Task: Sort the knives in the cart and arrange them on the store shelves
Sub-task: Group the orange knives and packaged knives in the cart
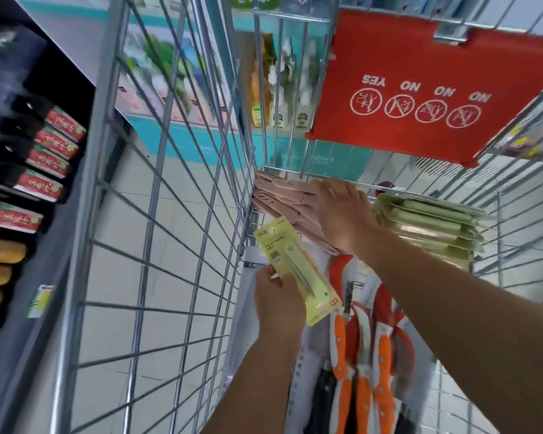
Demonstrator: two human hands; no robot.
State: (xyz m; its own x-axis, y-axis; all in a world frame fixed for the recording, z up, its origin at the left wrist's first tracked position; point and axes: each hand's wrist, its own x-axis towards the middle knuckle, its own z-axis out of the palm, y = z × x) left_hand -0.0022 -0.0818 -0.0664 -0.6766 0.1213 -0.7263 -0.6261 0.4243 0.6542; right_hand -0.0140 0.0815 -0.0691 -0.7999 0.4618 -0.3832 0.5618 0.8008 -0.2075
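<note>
1. Two bare hands reach down into a silver wire shopping cart [176,195] seen from above.
2. The left hand [278,300] is closed around the lower edge of a yellow-green carded fruit knife pack [295,270], held tilted above the cart floor, its hang-hole end pointing away from the person.
3. The right hand [342,211] lies palm down, fingers spread, on a stack of dusty-pink packaged knives [282,195] in the far left corner of the cart; whether it is gripping the stack or only pressing on it cannot be told.
4. A stack of pale green packaged knives [433,223] sits just right of the pink stack, against the far wall of the cart.
5. Orange-handled knives on white-and-orange cards [364,364] lie on the cart floor, nearer the person, beneath both forearms.
6. A red plastic child-seat flap [436,89] with white "YES" and "NO" symbols hangs on the far end of the cart.
7. Dark store shelving [38,277] to the left holds black-handled items with red labels [44,170] and, lower down, yellow ones.
</note>
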